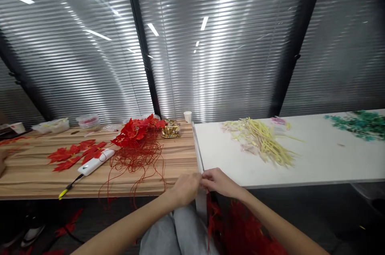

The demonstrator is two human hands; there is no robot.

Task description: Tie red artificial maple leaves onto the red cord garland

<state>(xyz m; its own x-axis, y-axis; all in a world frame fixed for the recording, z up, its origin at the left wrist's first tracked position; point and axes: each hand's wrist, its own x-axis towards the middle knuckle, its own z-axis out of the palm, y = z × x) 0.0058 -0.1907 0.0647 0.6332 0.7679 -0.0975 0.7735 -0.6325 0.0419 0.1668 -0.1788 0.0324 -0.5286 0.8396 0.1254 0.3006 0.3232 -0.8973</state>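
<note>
My left hand [187, 187] and my right hand [221, 183] meet fingertip to fingertip over the seam between two tables. Both are closed in a pinch. A thin red cord [164, 175] trails from a tangle of red cords [136, 156] to my left hand, and a red strand hangs below my right fingers. The exact spot they grip is too small to make out. Below my right forearm is a blurred mass of red artificial leaves [245, 229]. Red maple-leaf pieces [135, 132] lie heaped on the cord tangle.
On the wooden table [180, 154] are a white power strip [96, 162], loose red leaves [67, 154], a gold packet [171, 129], plastic tubs [88, 121] and a paper cup [187, 116]. The white table [222, 166] bears yellow strips [267, 142] and green foliage [362, 124]. Another person's hand [3, 161] shows far left.
</note>
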